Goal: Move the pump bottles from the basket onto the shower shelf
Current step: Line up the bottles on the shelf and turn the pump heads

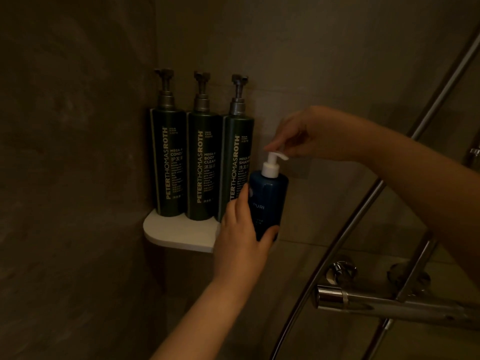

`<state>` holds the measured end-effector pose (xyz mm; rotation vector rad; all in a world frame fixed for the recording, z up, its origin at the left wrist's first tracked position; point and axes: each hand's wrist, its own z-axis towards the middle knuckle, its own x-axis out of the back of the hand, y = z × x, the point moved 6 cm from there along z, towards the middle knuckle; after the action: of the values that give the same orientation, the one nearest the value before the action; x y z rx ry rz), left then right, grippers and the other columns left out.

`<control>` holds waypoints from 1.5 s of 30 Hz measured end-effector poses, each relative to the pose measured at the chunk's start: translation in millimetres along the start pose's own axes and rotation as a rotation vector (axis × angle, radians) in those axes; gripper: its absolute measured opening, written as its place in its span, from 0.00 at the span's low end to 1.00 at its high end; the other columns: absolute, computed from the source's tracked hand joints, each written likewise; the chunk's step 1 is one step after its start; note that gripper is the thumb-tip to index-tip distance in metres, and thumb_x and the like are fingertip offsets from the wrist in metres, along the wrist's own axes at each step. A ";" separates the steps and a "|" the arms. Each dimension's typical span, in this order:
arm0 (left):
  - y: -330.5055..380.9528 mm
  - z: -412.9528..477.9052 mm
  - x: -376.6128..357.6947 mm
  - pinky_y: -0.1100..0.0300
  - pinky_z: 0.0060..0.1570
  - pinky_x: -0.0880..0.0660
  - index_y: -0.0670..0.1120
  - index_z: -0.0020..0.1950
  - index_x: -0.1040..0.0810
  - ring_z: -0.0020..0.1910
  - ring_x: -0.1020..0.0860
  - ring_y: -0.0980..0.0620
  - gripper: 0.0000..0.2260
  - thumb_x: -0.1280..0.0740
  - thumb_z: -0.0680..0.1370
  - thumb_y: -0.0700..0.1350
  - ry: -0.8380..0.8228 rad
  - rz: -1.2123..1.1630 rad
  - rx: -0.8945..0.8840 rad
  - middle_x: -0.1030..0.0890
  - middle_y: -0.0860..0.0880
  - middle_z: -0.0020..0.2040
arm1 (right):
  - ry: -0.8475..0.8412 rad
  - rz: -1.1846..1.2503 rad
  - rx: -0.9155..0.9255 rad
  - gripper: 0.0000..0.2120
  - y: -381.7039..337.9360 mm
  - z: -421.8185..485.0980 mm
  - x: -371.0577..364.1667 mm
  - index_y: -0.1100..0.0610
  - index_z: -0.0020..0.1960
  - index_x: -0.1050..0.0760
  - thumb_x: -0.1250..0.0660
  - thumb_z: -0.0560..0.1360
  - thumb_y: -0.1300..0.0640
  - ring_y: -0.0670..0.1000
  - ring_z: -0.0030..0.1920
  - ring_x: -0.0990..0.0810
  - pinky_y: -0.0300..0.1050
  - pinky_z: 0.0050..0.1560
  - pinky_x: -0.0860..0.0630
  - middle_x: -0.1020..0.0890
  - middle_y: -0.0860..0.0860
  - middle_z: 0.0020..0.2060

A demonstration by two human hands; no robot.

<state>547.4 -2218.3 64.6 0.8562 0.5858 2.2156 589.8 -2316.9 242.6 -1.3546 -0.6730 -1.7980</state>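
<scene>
Left hand [240, 236] wraps the lower body of the blue pump bottle [268, 201], thumb across the front, fingers behind. Right hand [309, 136] pinches the white pump head [276, 155] from above between thumb and fingertips. Bottle upright, at the right end of the white shower shelf [179, 236]; base hidden by the left hand, so cannot tell whether it is seated or hanging just past the edge. Behind it, three dark green pump bottles [202, 162] in a row along the back edge, rightmost touching or just beside the blue one. Chrome shower fittings [363, 297] lower right.

Judgement: placing step. Slide the base fully onto the shelf, left of the edge, nozzle turned outward, before either hand lets go. Basket not in view.
</scene>
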 end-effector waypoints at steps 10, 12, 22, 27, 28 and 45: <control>6.6 -3.6 1.6 0.48 0.60 0.29 0.51 0.75 0.48 0.64 0.33 0.51 0.39 0.28 0.71 0.53 0.112 0.089 0.040 0.34 0.49 0.66 | 0.069 -0.066 -0.054 0.12 -7.0 2.1 -3.2 0.54 0.54 0.19 0.29 0.71 0.55 0.41 0.42 0.22 0.34 0.46 0.27 0.18 0.46 0.44; 7.8 -3.8 1.2 0.49 0.60 0.29 0.50 0.75 0.48 0.64 0.33 0.50 0.39 0.28 0.71 0.53 0.117 0.109 0.041 0.34 0.48 0.66 | 0.071 -0.059 -0.068 0.12 -8.1 1.7 -3.0 0.55 0.54 0.19 0.29 0.71 0.55 0.45 0.44 0.21 0.38 0.48 0.26 0.17 0.48 0.46; 4.6 -0.6 1.8 0.49 0.60 0.30 0.48 0.74 0.47 0.65 0.34 0.49 0.40 0.28 0.70 0.56 0.120 0.146 0.024 0.34 0.47 0.67 | 0.326 0.166 -0.159 0.19 4.2 -26.4 -29.8 0.52 0.63 0.26 0.30 0.72 0.57 0.42 0.44 0.21 0.35 0.45 0.25 0.19 0.47 0.44; 3.1 -3.5 6.5 0.50 0.58 0.27 0.49 0.74 0.48 0.65 0.32 0.49 0.41 0.28 0.70 0.55 0.074 0.155 -0.062 0.36 0.46 0.68 | 0.539 0.254 -0.211 0.19 4.8 -58.1 -72.5 0.48 0.61 0.28 0.29 0.71 0.53 0.38 0.49 0.24 0.29 0.46 0.28 0.24 0.43 0.51; 3.4 -7.1 7.0 0.50 0.58 0.26 0.49 0.74 0.48 0.65 0.31 0.49 0.38 0.30 0.72 0.55 0.068 0.160 -0.088 0.36 0.46 0.69 | 0.553 0.231 -0.210 0.20 2.8 -62.3 -79.8 0.48 0.61 0.29 0.30 0.71 0.52 0.39 0.51 0.25 0.30 0.47 0.27 0.25 0.44 0.53; 6.3 -4.9 1.5 0.57 0.53 0.24 0.51 0.74 0.45 0.61 0.28 0.51 0.32 0.32 0.75 0.42 0.026 0.185 -0.158 0.34 0.47 0.67 | 0.760 0.364 -0.258 0.23 14.7 -65.9 -110.8 0.52 0.64 0.31 0.28 0.71 0.56 0.41 0.58 0.27 0.36 0.58 0.28 0.28 0.46 0.59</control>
<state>540.3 -2222.2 65.7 0.8285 0.3486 2.4064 581.0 -2347.6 116.9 -0.7631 0.2052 -1.9295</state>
